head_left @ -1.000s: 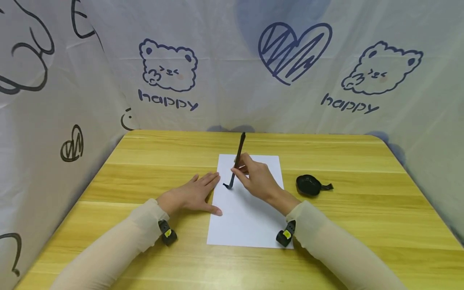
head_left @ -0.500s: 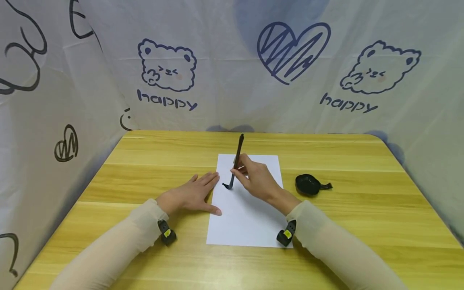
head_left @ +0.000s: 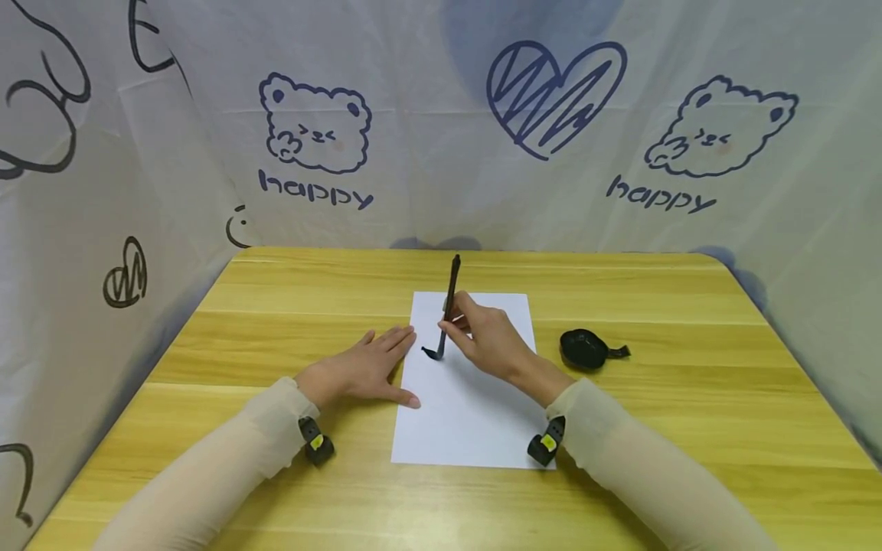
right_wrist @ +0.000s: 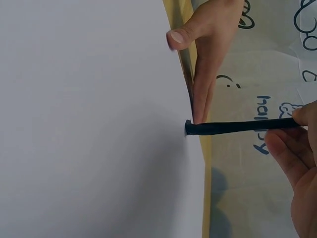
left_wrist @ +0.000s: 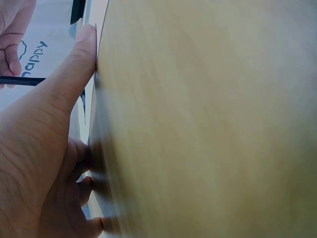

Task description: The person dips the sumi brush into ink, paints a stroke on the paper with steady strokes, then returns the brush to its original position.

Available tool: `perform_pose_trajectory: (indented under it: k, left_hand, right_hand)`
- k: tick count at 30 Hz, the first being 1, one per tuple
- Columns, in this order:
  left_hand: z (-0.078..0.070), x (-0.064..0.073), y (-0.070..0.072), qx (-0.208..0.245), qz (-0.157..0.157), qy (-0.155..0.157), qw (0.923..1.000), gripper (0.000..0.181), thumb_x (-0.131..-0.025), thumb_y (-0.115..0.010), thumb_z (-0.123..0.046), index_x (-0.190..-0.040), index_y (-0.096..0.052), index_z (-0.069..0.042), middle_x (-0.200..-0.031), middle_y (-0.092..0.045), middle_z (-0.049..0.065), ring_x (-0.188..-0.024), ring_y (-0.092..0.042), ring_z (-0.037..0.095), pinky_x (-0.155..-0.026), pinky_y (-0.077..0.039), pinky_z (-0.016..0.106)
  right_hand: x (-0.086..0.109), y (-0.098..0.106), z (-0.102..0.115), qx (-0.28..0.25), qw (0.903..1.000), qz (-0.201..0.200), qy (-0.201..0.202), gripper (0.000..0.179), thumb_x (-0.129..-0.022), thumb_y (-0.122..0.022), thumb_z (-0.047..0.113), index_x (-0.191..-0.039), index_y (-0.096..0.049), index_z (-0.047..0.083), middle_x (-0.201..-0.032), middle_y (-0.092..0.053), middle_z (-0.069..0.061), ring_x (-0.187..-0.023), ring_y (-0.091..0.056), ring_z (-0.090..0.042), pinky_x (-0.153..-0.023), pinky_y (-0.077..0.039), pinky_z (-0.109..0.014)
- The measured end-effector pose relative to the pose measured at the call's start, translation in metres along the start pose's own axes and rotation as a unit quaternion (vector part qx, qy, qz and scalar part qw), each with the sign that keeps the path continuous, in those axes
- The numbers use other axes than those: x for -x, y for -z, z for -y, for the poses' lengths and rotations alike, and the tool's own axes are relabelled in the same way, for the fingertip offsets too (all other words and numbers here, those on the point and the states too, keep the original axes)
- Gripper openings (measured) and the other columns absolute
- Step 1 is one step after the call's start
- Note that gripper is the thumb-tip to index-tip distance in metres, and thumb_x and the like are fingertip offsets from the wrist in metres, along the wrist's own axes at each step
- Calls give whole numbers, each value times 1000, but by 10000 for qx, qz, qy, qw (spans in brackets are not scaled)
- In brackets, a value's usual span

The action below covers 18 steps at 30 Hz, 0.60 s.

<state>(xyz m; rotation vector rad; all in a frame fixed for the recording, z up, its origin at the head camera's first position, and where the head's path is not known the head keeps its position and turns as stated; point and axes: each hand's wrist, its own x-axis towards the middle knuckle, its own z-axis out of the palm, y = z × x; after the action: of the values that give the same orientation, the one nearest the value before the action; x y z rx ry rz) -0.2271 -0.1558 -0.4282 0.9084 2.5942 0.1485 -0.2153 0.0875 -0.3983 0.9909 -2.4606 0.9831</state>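
Note:
A white sheet of paper [head_left: 468, 428] lies on the table. My right hand [head_left: 492, 340] pinches a dark writing brush [head_left: 451, 287] by its lower shaft and holds it nearly upright. The black brush tip meets the paper beside a short dark stroke [head_left: 427, 352] in the upper left part of the sheet. In the right wrist view, the brush [right_wrist: 237, 127] reaches down to the paper. My left hand [head_left: 365, 369] lies flat with spread fingers; its thumb and fingertips rest along the left edge of the sheet. In the left wrist view, the thumb [left_wrist: 81, 54] touches the paper.
A small black pan-shaped dish [head_left: 583, 350] with a short handle stands right of the paper. The wood-grain table [head_left: 276, 329] is enclosed at the back and sides by a white cloth [head_left: 427, 176] with drawn bears and hearts.
The dark stroke has grown slightly longer toward the right. The brush's upper end leans a little more to the left. Both hands stay in place; the head view has shifted slightly.

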Motion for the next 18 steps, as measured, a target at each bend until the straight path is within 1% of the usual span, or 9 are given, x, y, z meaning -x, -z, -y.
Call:
perform_pose_trajectory:
  k: [13,18]
  left_hand:
    - [0,1,1,25,25,-33,10000,119,-77,-51,-82,-158,-6,-8,-164,-1,7,-149,-1,26,-117,-5,54]
    - [-1,1,2,45,28,-48,10000,119,-77,-51,-83,-158,-6,-8,-164,-1,7,-149,-1,26,-117,-4,54]
  right_hand:
    - [0,5,2,42,9999,87,-41,17,-98,-61,14,-109,-51,5,-97,-69,-8,-85,-71,-18,-74,-57,-26]
    - [-1,7,2,42,9999,93,-64,18,-98,-61,14,-110,-52,3,-98,-69,-8,-86,-71,-19,-75,-57,-27]
